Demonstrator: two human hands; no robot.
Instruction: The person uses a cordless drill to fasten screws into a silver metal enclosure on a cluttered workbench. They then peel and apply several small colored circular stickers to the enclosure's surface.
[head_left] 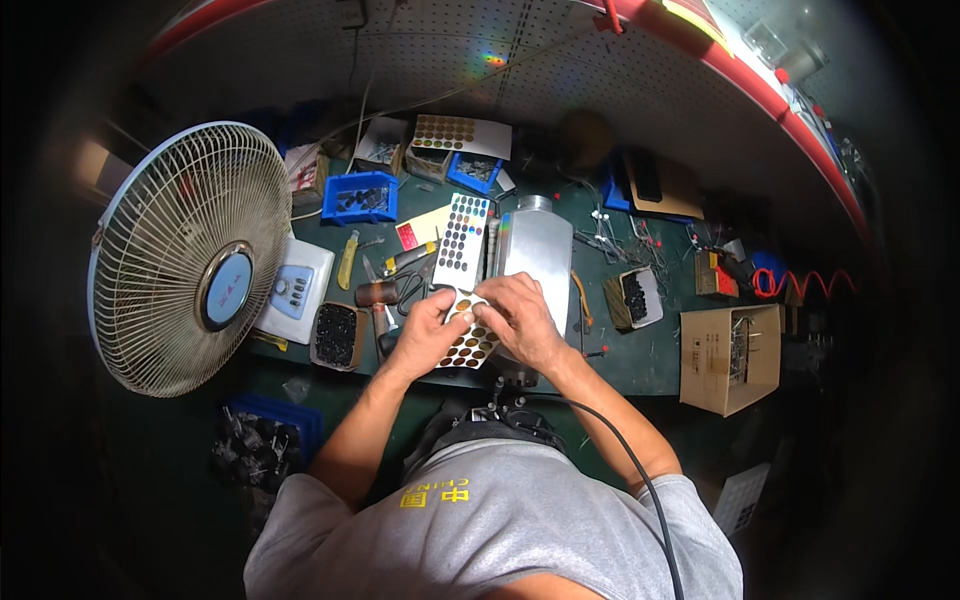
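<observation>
A white sheet of round gold-brown stickers (468, 354) is held near the table's front edge. My left hand (425, 335) pinches its left side, thumb lying on top. From the right, my right hand (522, 318) is closed with thumb and fingers at the sheet's upper part; whether a single sticker is between them is hidden. Just beyond lies a second white sheet of small dark, shiny oval stickers (462, 245). A silver metal container (537, 245) with a short neck lies right of the sheets, partly under my right hand.
A large fan (190, 260) stands at the left. Blue bins (360, 198), a box of black parts (338, 335), a hammer (378, 296) and a yellow utility knife (348, 260) lie nearby. At right are loose wires (620, 240) and a cardboard box (705, 360).
</observation>
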